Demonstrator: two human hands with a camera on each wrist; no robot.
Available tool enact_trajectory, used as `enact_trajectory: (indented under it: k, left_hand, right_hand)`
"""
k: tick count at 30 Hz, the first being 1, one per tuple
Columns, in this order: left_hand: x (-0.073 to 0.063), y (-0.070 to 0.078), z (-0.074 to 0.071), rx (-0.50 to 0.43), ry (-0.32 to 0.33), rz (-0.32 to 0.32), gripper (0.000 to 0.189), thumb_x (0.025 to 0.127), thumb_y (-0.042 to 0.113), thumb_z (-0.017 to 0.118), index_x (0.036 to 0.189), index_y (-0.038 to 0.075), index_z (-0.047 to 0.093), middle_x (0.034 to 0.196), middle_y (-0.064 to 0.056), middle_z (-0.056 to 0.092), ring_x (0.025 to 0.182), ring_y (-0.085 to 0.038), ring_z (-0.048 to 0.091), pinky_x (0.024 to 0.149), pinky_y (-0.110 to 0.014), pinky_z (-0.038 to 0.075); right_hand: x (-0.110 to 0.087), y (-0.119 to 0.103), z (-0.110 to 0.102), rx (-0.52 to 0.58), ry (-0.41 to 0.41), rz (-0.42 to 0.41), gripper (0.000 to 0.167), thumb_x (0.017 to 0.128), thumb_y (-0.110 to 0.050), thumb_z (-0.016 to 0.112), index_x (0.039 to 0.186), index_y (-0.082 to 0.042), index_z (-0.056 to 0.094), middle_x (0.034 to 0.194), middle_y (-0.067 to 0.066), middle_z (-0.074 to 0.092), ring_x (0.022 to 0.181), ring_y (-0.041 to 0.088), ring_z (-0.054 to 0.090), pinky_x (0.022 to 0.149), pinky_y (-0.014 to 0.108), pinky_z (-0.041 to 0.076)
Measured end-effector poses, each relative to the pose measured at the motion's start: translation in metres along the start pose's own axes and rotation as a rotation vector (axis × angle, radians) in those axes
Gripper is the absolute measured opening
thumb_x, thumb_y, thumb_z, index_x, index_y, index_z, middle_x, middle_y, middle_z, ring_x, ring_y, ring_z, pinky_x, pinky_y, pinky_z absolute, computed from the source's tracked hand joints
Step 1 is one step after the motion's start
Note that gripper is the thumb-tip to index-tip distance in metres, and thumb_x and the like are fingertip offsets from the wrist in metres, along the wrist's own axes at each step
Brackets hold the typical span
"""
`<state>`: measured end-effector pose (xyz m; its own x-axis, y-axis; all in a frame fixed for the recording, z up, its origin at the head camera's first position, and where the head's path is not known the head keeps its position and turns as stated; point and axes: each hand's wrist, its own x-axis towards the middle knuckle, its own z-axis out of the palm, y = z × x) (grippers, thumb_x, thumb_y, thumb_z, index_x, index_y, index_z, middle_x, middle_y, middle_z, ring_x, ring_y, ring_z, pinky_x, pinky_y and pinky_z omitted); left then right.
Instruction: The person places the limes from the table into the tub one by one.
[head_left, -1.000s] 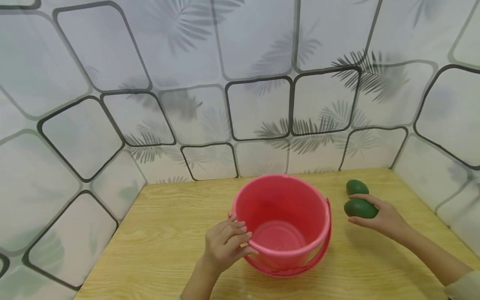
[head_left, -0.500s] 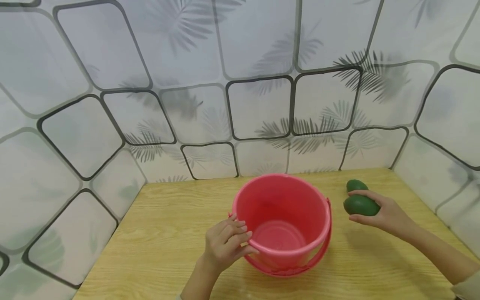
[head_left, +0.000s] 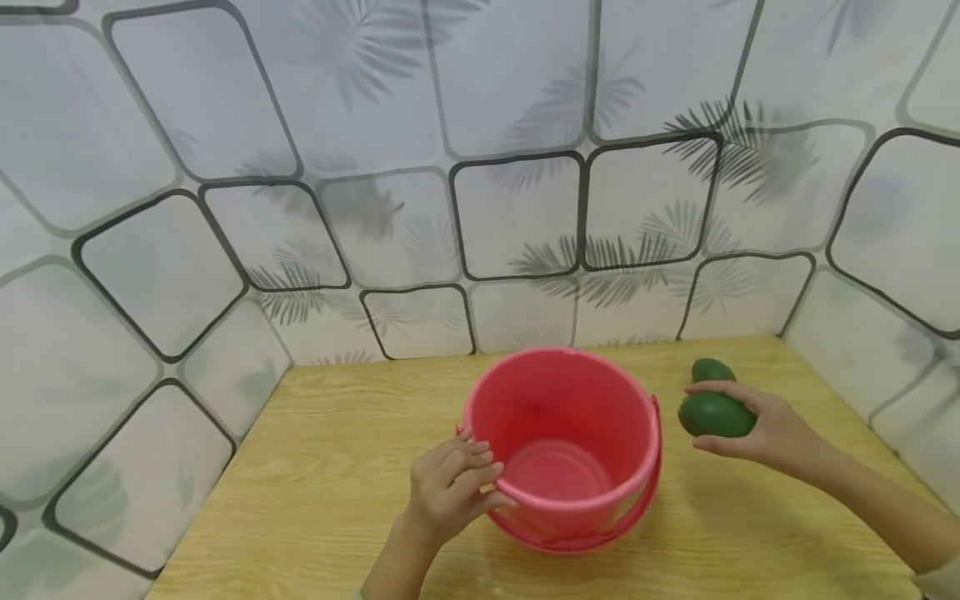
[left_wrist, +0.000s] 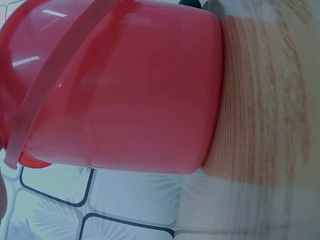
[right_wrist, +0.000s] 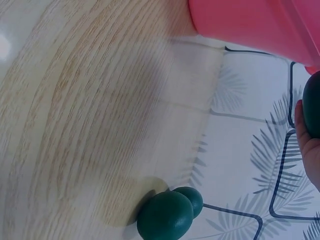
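A pink bucket stands upright on the table, its inside bare and its handle lowered along the front right side. My left hand grips the left front of the bucket's rim. To the right of the bucket, my right hand holds a smooth dark green oval fruit, like an avocado, between thumb and fingers, above the table. Behind it in the head view lies another green fruit. The right wrist view shows two such fruits on the table, a nearer one partly covering a farther one.
The light wooden table reaches back to a pale wall covering with dark outlined shapes and leaf prints. More of this covering closes in the left and right sides. The pink handle crosses the bucket's side in the left wrist view.
My right hand has shifted slightly left toward the bucket with the green fruit in its grasp. The left hand and the bucket have stayed in place.
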<state>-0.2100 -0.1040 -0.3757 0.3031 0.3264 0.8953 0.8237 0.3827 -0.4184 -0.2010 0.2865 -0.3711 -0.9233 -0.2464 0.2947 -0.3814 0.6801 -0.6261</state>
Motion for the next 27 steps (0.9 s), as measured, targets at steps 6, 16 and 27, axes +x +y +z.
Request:
enact_trajectory:
  k: [6,16,27]
  left_hand:
    - [-0.002,0.000,0.001,0.000,0.004,-0.007,0.041,0.088,0.040,0.063,0.067,0.004,0.066,0.065,-0.006,0.062,0.061,-0.017,0.065,0.059,-0.035,0.059]
    - [0.000,0.001,0.001,0.005,0.008,-0.006,0.041,0.088,0.040,0.063,0.068,0.005,0.067,0.065,-0.006,0.062,0.061,-0.017,0.065,0.058,-0.035,0.059]
    - [-0.003,0.000,0.000,-0.010,-0.001,-0.004,0.040,0.087,0.040,0.064,0.068,0.004,0.067,0.065,-0.006,0.062,0.061,-0.018,0.065,0.059,-0.036,0.060]
  right_hand:
    - [-0.001,-0.007,-0.001,0.002,0.006,-0.037,0.059,0.071,-0.015,0.083,0.124,-0.016,0.057,0.115,0.024,0.058,0.080,0.000,0.056,0.056,0.024,0.051]
    - [-0.005,-0.023,-0.005,0.023,0.020,-0.109,0.062,0.067,-0.012,0.085,0.123,-0.018,0.059,0.109,-0.028,0.054,0.079,0.001,0.057,0.056,0.023,0.052]
    - [-0.005,-0.040,-0.011,0.070,-0.024,-0.179,0.065,0.067,-0.006,0.084,0.124,-0.018,0.058,0.111,-0.024,0.055,0.082,0.003,0.058,0.056,0.024,0.053]
